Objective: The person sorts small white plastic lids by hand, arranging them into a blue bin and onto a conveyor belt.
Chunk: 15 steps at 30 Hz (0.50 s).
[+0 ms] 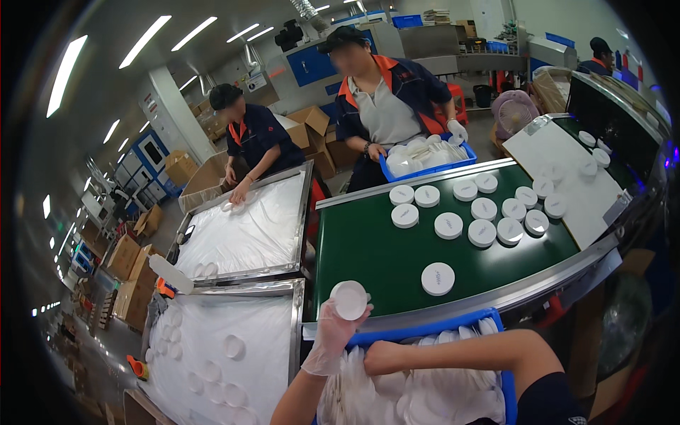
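A white round cap (350,300) is tilted up in my left hand (333,336), which wears a thin clear glove and has its fingers closed round the rim. Below it, a blue crate (507,397) holds many thin white discs (446,397) packed loosely on edge and flat. My right hand (384,358) reaches across from the right into this crate, fingers curled among the discs; what they grip is hidden. Ahead, a green conveyor belt (368,262) carries several white round caps with dark print on top, the nearest cap (438,279) lying apart from the others.
A metal-edged table (299,340) covered in white plastic holds several white caps at left; a bottle (170,273) lies at its far edge. Behind it, a co-worker (258,145) handles caps at another table (262,227). A second co-worker (379,106) holds a blue crate (432,168) of white pieces beyond the belt.
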Motion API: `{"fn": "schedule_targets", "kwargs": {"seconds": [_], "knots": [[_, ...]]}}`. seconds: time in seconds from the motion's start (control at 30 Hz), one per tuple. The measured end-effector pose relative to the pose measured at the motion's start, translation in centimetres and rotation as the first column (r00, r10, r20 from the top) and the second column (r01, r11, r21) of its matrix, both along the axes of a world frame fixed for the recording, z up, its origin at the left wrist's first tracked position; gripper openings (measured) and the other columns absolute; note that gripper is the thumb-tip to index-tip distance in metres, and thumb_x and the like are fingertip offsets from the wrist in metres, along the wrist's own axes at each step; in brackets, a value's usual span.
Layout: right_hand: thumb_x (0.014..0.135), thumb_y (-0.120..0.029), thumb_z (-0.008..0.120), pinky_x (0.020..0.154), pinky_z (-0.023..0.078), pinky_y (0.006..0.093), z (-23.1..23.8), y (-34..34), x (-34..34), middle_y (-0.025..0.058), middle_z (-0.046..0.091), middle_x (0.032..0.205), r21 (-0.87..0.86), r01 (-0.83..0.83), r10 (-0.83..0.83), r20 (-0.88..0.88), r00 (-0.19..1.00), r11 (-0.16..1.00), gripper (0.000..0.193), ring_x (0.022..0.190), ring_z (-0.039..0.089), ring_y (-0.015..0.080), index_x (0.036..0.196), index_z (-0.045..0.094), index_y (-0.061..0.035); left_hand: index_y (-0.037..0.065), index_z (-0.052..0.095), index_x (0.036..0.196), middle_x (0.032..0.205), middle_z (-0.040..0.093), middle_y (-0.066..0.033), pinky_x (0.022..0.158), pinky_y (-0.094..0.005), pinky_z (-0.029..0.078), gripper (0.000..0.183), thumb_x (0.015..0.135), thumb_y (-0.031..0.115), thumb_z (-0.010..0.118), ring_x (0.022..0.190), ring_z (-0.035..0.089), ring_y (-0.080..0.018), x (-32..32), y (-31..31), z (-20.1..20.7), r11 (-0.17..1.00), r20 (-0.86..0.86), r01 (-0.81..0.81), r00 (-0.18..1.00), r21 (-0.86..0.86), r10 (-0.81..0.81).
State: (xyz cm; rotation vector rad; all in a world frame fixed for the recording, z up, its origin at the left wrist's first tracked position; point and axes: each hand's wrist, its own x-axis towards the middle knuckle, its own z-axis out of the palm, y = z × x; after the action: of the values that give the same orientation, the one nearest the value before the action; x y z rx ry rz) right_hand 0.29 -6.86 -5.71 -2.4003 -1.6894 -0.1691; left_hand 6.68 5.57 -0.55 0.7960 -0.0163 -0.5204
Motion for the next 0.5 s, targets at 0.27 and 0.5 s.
{"fn": "schedule_targets", "kwargs": {"seconds": [0.27, 0.5], "knots": [[0.061, -0.014, 0.058, 0.046, 0.045, 0.0355, -1.0, 1.2, 1.4, 0.0071, 0.058, 0.058, -0.030, -0.084, 0.088, 0.193, 0.977, 0.996, 0.007, 0.056, 0.059, 0.0240, 0.057, 0.062, -0.0107, 0.000, 0.047, 0.112, 0.107, 0.054, -0.0224, 0.082, -0.0429, 0.046, 0.042, 0.085, 0.031, 0.035, 0.096, 0.054, -0.0353, 0.3, 1.8, -1.8, 0.997, 0.019, -0.070, 0.997, -0.035, 0.070], [0.062, -0.012, 0.059, 0.056, 0.046, 0.0324, 5.6, -4.2, -1.5, 0.0024, 0.052, 0.073, 0.268, 0.146, -0.143, -0.031, 0.989, 0.952, 0.005, 0.078, 0.056, 0.0193, 0.060, 0.059, -0.0079, 0.001, 0.045, 0.115, 0.111, 0.053, -0.0218, 0.084, -0.0436, 0.044, 0.045, 0.084, 0.032, 0.035, 0.100, 0.053, -0.0349, 0.6, 2.4, -1.8, 0.996, 0.030, -0.079, 0.996, -0.043, 0.080]]}}
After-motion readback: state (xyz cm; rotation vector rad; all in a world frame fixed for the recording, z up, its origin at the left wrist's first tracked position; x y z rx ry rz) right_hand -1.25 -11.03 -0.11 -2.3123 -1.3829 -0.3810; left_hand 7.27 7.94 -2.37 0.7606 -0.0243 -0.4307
